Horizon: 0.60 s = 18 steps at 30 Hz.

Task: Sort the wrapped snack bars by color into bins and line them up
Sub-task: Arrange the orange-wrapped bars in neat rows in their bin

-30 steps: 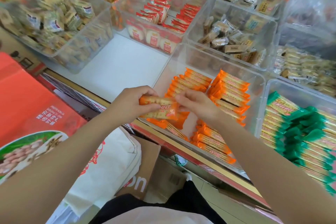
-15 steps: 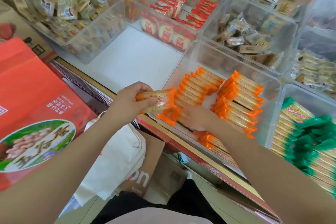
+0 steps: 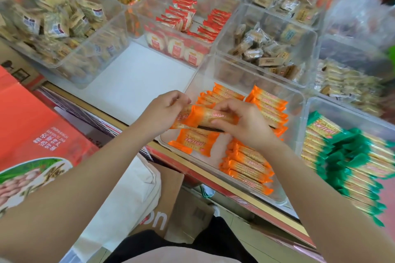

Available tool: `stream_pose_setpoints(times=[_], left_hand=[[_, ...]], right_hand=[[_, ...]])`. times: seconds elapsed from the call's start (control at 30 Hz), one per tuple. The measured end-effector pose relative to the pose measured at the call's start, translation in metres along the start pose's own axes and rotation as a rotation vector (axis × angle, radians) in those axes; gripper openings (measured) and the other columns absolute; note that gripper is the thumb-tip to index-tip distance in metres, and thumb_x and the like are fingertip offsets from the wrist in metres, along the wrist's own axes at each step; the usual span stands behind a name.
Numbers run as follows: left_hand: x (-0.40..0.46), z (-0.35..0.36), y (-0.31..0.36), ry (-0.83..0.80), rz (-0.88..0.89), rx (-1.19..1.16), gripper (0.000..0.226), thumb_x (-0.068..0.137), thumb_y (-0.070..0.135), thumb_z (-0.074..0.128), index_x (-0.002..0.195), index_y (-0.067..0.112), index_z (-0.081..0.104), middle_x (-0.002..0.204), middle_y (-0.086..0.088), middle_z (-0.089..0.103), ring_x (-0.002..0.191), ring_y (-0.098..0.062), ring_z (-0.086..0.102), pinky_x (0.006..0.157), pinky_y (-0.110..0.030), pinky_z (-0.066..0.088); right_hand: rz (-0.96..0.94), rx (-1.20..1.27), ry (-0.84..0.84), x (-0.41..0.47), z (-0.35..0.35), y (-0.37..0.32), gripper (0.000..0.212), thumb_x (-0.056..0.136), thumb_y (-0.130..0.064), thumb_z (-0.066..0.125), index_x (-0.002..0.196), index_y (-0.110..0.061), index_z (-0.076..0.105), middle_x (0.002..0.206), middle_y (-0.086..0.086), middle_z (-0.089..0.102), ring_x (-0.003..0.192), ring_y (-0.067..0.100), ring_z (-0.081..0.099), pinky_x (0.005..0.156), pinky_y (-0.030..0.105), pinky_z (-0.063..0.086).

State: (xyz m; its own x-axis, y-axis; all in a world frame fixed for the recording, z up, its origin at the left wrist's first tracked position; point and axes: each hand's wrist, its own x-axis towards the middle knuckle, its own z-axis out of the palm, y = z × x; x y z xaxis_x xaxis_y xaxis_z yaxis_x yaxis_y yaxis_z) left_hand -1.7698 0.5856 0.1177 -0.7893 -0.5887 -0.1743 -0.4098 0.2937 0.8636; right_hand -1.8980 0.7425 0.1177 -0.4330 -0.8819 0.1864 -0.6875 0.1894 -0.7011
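i'm holding a small bundle of orange bars [image 3: 205,116] between both hands just above the near left part of the clear bin [image 3: 299,100] where the orange ones belong. to do this step well, i think the bars should be squared up in the air first, ends flush and labels facing the same way, then lowered flat into the bare patch at the near left of the bin, parallel to the rows already lined up at the back [image 3: 222,94] and down the right side [image 3: 245,166]. one loose orange bar [image 3: 195,141] lies crooked on the bin floor right under the bundle, so i'd either nudge it straight first or set the bundle beside it rather than on top. the green bars [image 3: 342,151] sit in the next bin to the right, and nothing orange should stray over that wall. my left hand [image 3: 164,111] comes in from the lower left with the wrist bent slightly, its fingers curled round the left end of the bundle and the thumb on top. my right hand [image 3: 241,121] reaches across from the right, knuckles up, fingers wrapped over the right end with the thumb pressing along the near side. both forearms angle in over the front edge of the shelf [image 3: 213,179]. how many bars are in the bundle i cannot tell for sure; at least two show.
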Motion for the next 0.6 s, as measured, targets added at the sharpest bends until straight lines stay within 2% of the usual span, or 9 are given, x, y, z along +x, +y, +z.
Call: stream_pose_setpoints(times=[0.07, 0.13, 0.2, 0.27, 0.37, 0.43, 0.5, 0.53, 0.6], left_hand=[[0.0, 0.002, -0.005, -0.008, -0.109, -0.094, 0.027, 0.098, 0.031, 0.04, 0.087, 0.022, 0.063, 0.079, 0.007, 0.061, 0.074, -0.01, 0.057, 0.07, -0.025, 0.044], [-0.002, 0.0, -0.008, -0.052, -0.291, -0.317, 0.039, 0.098, 0.042, 0.035, 0.085, 0.021, 0.064, 0.082, -0.002, 0.065, 0.079, -0.018, 0.061, 0.077, -0.03, 0.048], [-0.004, -0.002, -0.009, -0.114, -0.408, -0.503, 0.049, 0.095, 0.054, 0.03, 0.085, 0.02, 0.064, 0.086, -0.005, 0.066, 0.084, -0.02, 0.063, 0.08, -0.034, 0.051], [-0.005, -0.004, -0.011, -0.181, -0.393, -0.509, 0.046, 0.09, 0.058, 0.04, 0.089, 0.018, 0.062, 0.087, -0.005, 0.066, 0.083, -0.018, 0.064, 0.078, -0.032, 0.051], [-0.011, -0.009, -0.019, -0.247, -0.297, -0.378, 0.036, 0.067, 0.042, 0.07, 0.095, 0.02, 0.061, 0.09, -0.003, 0.066, 0.082, -0.016, 0.064, 0.071, -0.027, 0.051], [-0.013, -0.013, -0.025, -0.169, -0.262, -0.366, 0.034, 0.067, 0.03, 0.078, 0.096, 0.024, 0.061, 0.087, 0.0, 0.065, 0.079, -0.016, 0.064, 0.062, -0.022, 0.05], [-0.015, -0.02, -0.029, -0.009, -0.204, -0.324, 0.028, 0.075, 0.02, 0.076, 0.098, 0.026, 0.06, 0.089, 0.005, 0.062, 0.076, -0.011, 0.062, 0.053, -0.017, 0.049], [-0.016, -0.023, -0.031, 0.06, -0.163, -0.285, 0.028, 0.077, 0.017, 0.073, 0.099, 0.027, 0.058, 0.091, 0.008, 0.06, 0.076, -0.007, 0.06, 0.053, -0.014, 0.049], [-0.017, -0.032, -0.037, 0.132, -0.092, -0.227, 0.033, 0.077, 0.013, 0.073, 0.1, 0.031, 0.056, 0.094, 0.013, 0.059, 0.079, -0.005, 0.059, 0.056, -0.009, 0.048]], right_hand=[[-0.247, -0.198, 0.159, -0.004, 0.007, -0.002, 0.022, 0.081, -0.025, 0.065, 0.094, -0.008, 0.064, 0.092, 0.0, 0.065, 0.085, 0.007, 0.054, 0.074, 0.014, 0.042], [-0.449, -0.389, 0.25, -0.004, 0.018, 0.002, 0.02, 0.083, -0.024, 0.063, 0.098, -0.011, 0.058, 0.094, 0.005, 0.066, 0.09, 0.019, 0.056, 0.074, 0.028, 0.044], [-0.528, -0.536, 0.275, -0.003, 0.033, 0.007, 0.027, 0.08, -0.019, 0.068, 0.1, -0.015, 0.05, 0.097, 0.007, 0.067, 0.094, 0.021, 0.052, 0.071, 0.03, 0.039], [-0.54, -0.551, 0.259, 0.0, 0.042, 0.01, 0.035, 0.077, -0.021, 0.072, 0.101, -0.016, 0.047, 0.098, 0.007, 0.067, 0.098, 0.021, 0.049, 0.071, 0.029, 0.035], [-0.544, -0.493, 0.151, 0.005, 0.048, 0.01, 0.04, 0.078, -0.041, 0.067, 0.107, -0.021, 0.048, 0.112, 0.003, 0.057, 0.108, 0.022, 0.046, 0.08, 0.032, 0.038], [-0.419, -0.347, 0.128, 0.005, 0.048, 0.011, 0.052, 0.074, -0.05, 0.067, 0.112, -0.019, 0.048, 0.121, 0.002, 0.046, 0.115, 0.02, 0.042, 0.092, 0.029, 0.034], [-0.103, -0.062, 0.164, 0.003, 0.05, 0.007, 0.047, 0.078, -0.044, 0.067, 0.109, -0.013, 0.049, 0.113, 0.001, 0.048, 0.107, 0.014, 0.044, 0.089, 0.024, 0.035], [0.054, 0.057, 0.096, 0.001, 0.053, 0.008, 0.035, 0.084, -0.036, 0.065, 0.106, -0.012, 0.05, 0.105, -0.003, 0.05, 0.098, 0.011, 0.047, 0.082, 0.023, 0.037], [0.25, 0.071, -0.284, 0.001, 0.066, 0.01, 0.022, 0.091, -0.026, 0.057, 0.108, -0.012, 0.054, 0.099, -0.005, 0.053, 0.088, 0.009, 0.051, 0.076, 0.024, 0.039]])
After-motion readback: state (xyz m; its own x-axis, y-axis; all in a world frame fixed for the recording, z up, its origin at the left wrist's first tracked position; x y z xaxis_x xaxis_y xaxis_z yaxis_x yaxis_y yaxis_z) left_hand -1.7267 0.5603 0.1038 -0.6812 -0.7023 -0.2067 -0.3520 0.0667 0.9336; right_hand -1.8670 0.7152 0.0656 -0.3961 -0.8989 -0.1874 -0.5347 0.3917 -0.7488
